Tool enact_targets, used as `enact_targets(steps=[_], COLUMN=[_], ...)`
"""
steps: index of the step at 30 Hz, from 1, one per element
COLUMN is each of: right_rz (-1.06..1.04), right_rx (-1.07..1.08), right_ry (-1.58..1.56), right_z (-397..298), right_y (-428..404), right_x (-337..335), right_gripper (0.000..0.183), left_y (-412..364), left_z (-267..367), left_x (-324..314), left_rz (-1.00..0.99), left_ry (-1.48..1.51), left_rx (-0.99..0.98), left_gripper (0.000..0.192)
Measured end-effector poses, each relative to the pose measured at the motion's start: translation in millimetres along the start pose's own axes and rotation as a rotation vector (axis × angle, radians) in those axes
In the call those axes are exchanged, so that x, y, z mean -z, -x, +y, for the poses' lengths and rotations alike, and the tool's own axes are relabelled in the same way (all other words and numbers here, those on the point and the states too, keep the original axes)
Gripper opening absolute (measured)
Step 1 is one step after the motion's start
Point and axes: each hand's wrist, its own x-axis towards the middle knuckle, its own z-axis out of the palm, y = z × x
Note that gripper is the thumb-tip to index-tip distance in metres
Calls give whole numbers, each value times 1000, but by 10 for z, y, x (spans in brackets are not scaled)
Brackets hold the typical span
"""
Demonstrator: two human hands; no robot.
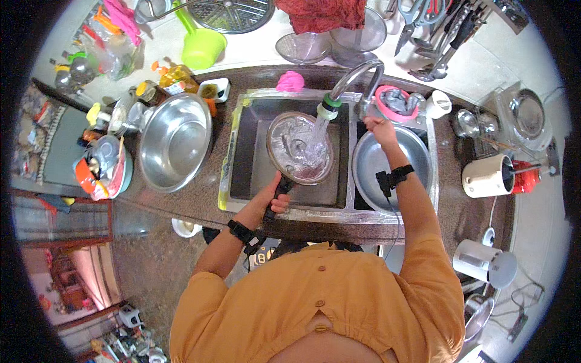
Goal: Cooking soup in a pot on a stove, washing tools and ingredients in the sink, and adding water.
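Observation:
My left hand (278,199) grips the black handle (283,187) of a metal saucepan (270,149). The pan is held over the left basin (249,172) of a double sink. Water (320,129) streams into it from the green-ringed spout of the curved faucet (345,84), and the water inside swirls. My right hand (381,130) reaches over the right basin to the base of the faucet (362,109). Its fingers are bent there; whether they grip a lever is hidden. Below that hand, a wide metal bowl (370,165) sits over the right basin.
A large steel basin (174,143) stands left of the sink. Behind the right basin is a pink-rimmed bowl (395,103) with grey cloth or scrubber. A pink cloth (290,81) lies at the sink's back edge. Strainers (304,47) and scissors (411,22) hang on the wall.

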Motion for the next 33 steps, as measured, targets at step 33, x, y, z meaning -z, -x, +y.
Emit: enact_targets(steps=[33], right_rz=[-759], right_rx=[-745], right_ry=[-1022], right_z=[-1767], right_y=[2583], right_x=[-1528], right_gripper=[28], left_y=[1716], left_z=[-242], left_x=[-149], left_rz=[170], left_ry=[-1383], left_rx=[-737], left_gripper=[28])
